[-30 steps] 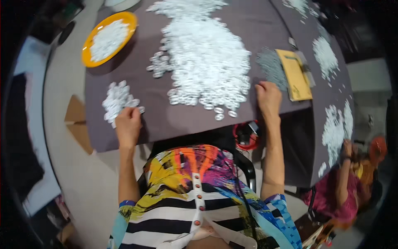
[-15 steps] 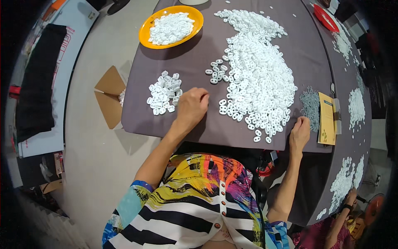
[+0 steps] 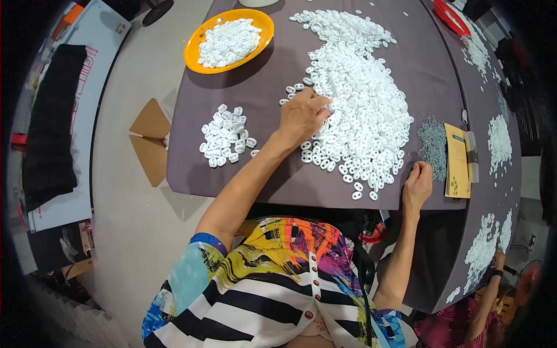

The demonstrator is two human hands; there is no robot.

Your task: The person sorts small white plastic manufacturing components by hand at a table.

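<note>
A big heap of small white oval plastic pieces with two holes (image 3: 365,110) covers the middle of the cloth. My left hand (image 3: 303,118) touches the heap's left edge, fingers bent together at the pieces; what they pinch is hidden. To its left lies a small group of the same white pieces (image 3: 223,134). My right hand (image 3: 418,187) rests closed at the table's front edge, and whatever it holds does not show. Just beyond it is a pile of small grey pieces (image 3: 432,142), beside a yellow printed card or packet (image 3: 457,162).
An orange plate (image 3: 268,36) of white pieces stands at the far left of the cloth-covered table (image 3: 267,188). On the floor at left is an open cardboard box (image 3: 148,124). At right, another person's hand (image 3: 499,259) is at more white pieces on a second table; a red plate (image 3: 452,17) lies farther back.
My left hand has moved right and away from me, from beside the small group to the big heap. My right hand has barely moved. The view has shifted slightly.
</note>
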